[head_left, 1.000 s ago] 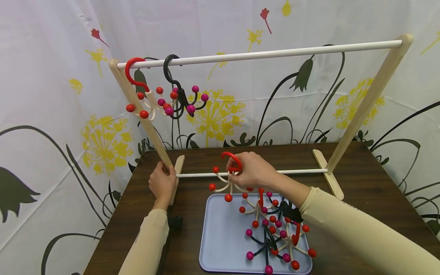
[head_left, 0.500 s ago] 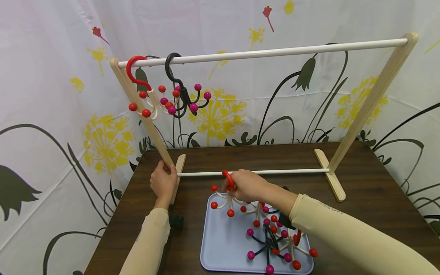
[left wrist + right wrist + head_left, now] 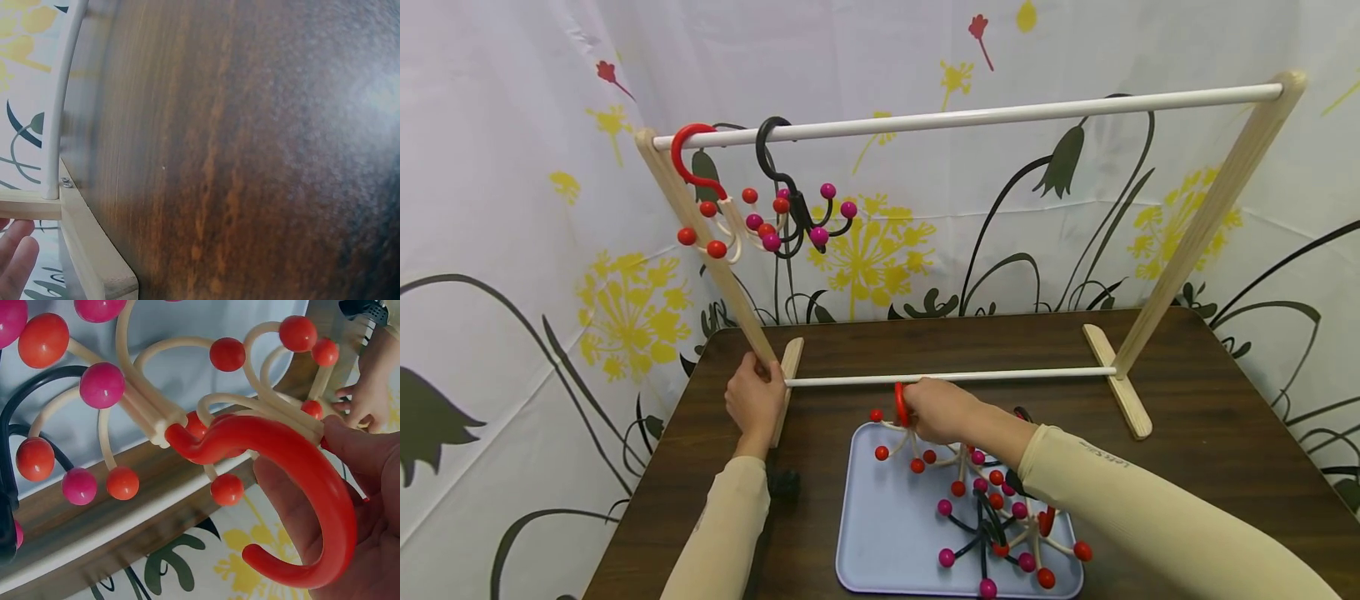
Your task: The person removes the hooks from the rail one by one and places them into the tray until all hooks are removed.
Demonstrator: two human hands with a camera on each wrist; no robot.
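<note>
My right hand [image 3: 942,410] pinches a cream-armed hanger with red balls [image 3: 882,452] near its red hook [image 3: 901,405], low over the tray's back left part. In the right wrist view, the thumb of this hand [image 3: 369,462] presses the cream stem [image 3: 294,419]; another hanger's red hook [image 3: 312,481] curves across in front of the palm. My left hand [image 3: 755,398] grips the foot of the rack's left wooden post [image 3: 730,287]; its fingers [image 3: 19,253] show beside the wood in the left wrist view. Several hangers, black [image 3: 982,533] and cream, lie on the blue tray [image 3: 880,517].
A red-hooked hanger [image 3: 700,171] and a black one [image 3: 790,187] hang at the left end of the white top rail [image 3: 985,119]. The lower rail [image 3: 1037,375] runs behind the tray. The right foot [image 3: 1117,382] stands on the brown table [image 3: 1210,467].
My right hand has come down and slightly right with its hanger, from over the lower rail to just above the tray. My left hand stays on the post.
</note>
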